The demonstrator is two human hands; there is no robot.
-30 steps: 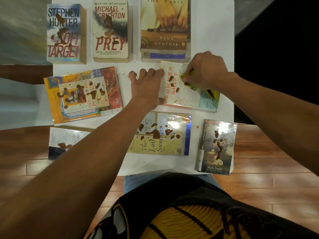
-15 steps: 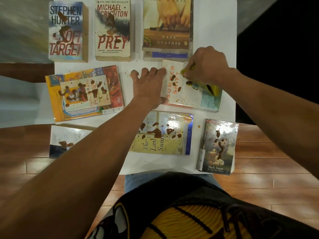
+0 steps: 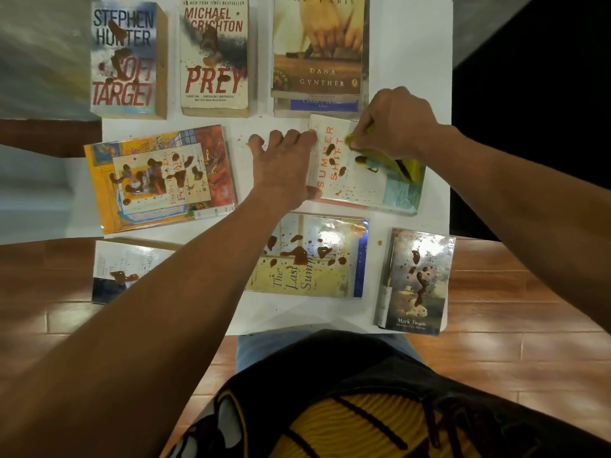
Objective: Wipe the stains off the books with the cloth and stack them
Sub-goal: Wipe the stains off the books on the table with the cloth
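Note:
Several stained books lie on a white table (image 3: 413,61). My right hand (image 3: 393,122) grips a yellow cloth (image 3: 396,161) and presses it on the "Summer Shift" book (image 3: 360,180), which carries brown blots near its title. My left hand (image 3: 281,160) lies flat with straight fingers against that book's left edge. Below it lies "The Last Summer" (image 3: 310,259) with brown stains, and at the lower right a stained Mark Twain book (image 3: 416,282).
"Soft Target" (image 3: 125,57) and "Prey" (image 3: 215,57) stand at the back, beside a two-book stack topped by a Dana Gynther cover (image 3: 319,47). An orange book (image 3: 158,178) lies at the left, another (image 3: 125,269) under my forearm. Small spots mark the table.
My right hand with the cloth has slid slightly up and left over the "Summer Shift" cover. My left hand has stayed against the book's edge.

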